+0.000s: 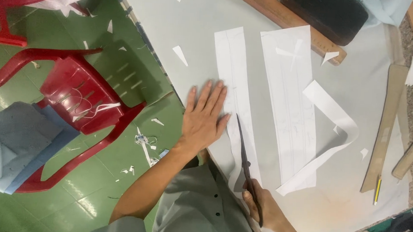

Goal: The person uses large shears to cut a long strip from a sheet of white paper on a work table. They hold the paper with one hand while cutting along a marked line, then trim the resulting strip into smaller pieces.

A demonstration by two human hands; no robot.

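My left hand lies flat, fingers spread, on the grey table surface, its fingertips touching the left edge of a long white paper strip. My right hand grips the handles of dark scissors, whose blades point up along the lower part of that strip. A wider white paper strip lies just to the right. A curled narrow paper band loops off its right side.
A wooden ruler and a black case sit at the table's far end. Brown card strips and a pencil lie right. Red plastic chairs, blue fabric and paper scraps occupy the green floor left.
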